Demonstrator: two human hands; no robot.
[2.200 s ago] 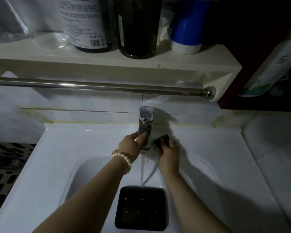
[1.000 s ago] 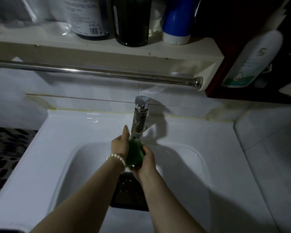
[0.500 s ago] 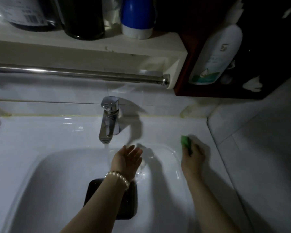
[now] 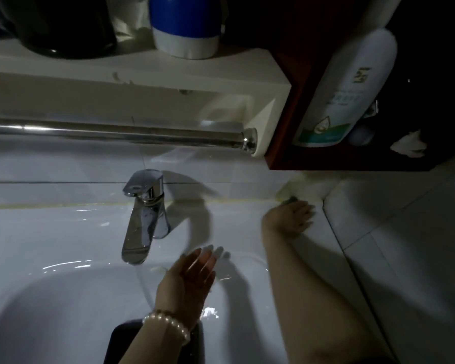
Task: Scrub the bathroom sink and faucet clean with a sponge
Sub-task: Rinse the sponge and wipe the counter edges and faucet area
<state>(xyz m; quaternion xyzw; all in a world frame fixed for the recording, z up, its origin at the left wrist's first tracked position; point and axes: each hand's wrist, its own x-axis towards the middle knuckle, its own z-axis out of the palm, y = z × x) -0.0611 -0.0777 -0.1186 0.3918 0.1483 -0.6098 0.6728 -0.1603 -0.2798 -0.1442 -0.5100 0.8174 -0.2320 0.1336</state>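
Right hand (image 4: 289,218) at the back right corner of the sink (image 4: 63,232), pressing down on a green sponge (image 4: 290,199), only its tip showing past the fingers; grip on it hard to tell. Left hand (image 4: 188,279) over the basin, fingers straight and spread, holding nothing, just right of the chrome faucet (image 4: 145,219). Pearl bracelet (image 4: 168,324) on the left wrist.

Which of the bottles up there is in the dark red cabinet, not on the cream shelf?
The tall white bottle with the green label, far right. The blue-and-white bottle and dark bottle stand on the cream shelf.
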